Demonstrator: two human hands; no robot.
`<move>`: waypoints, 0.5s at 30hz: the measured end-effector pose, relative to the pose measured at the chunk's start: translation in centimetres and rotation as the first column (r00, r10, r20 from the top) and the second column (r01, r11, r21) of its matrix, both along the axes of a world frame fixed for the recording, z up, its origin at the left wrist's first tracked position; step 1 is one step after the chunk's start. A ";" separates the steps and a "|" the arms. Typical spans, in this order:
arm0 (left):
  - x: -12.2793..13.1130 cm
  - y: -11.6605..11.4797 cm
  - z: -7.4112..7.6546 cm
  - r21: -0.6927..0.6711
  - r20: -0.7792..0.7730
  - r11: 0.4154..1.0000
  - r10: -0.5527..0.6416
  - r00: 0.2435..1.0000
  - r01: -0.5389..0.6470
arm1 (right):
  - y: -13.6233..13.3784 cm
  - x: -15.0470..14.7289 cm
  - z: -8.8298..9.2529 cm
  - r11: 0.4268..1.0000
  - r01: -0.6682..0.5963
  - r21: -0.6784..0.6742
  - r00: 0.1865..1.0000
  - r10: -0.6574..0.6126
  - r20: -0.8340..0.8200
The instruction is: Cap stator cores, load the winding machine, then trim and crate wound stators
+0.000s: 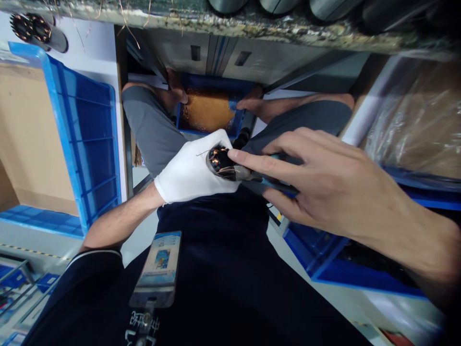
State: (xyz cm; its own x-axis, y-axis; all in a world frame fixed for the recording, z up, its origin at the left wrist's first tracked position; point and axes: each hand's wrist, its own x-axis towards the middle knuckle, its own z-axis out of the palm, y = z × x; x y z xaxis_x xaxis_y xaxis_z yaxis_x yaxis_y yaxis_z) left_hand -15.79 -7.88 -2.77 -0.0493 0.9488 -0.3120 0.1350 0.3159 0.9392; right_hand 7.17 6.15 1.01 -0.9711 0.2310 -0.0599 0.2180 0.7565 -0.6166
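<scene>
My left hand (190, 168), in a white glove, is wrapped round a small motor stator (217, 159) with copper windings and a dark core, its wound end facing up. A thin loose wire sticks out at the stator's left side. My bare right hand (324, 178) grips cutting pliers (243, 172) with black and blue handles. The plier jaws lie against the stator's right rim, beside some copper wire. My right index finger stretches to the stator's top edge. The jaw tips are too small to read clearly.
Below the bench edge (173, 20), a blue bin (216, 80) holds copper scraps between my feet. Dark cylinders (333, 7) stand on the bench. Stators (39, 31) lie upper left above a blue crate (84, 139). Plastic-covered material (418, 120) is at right.
</scene>
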 end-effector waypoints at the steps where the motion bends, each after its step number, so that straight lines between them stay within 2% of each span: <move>1: 0.1 0.1 0.1 -0.013 -0.023 1.000 -0.013 1.000 0.012 | -0.1 0.0 0.1 1.000 0.012 -0.004 1.000 -0.012 0.001; 7: 0.5 0.4 0.4 -0.083 -0.030 0.995 -0.058 0.998 0.055 | -0.3 0.4 -0.2 0.996 0.056 -0.068 0.998 -0.055 0.015; 12: 1.1 0.6 0.5 -0.045 -0.187 0.996 -0.081 0.979 0.073 | -0.3 -0.1 -0.7 0.999 0.041 0.028 0.999 -0.042 0.001; 15: 1.5 0.5 0.3 -0.055 -0.236 0.991 -0.134 0.962 0.125 | -0.3 -0.2 -0.4 0.999 0.044 -0.030 0.998 -0.042 0.040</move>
State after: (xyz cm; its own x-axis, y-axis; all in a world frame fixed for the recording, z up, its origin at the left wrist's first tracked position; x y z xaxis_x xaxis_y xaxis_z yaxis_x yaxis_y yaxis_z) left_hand -14.31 -7.40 -2.47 -0.0043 0.9394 -0.3429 0.3960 0.3165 0.8620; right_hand 6.92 5.86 0.58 -0.9570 0.2700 -0.1059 0.2747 0.7264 -0.6300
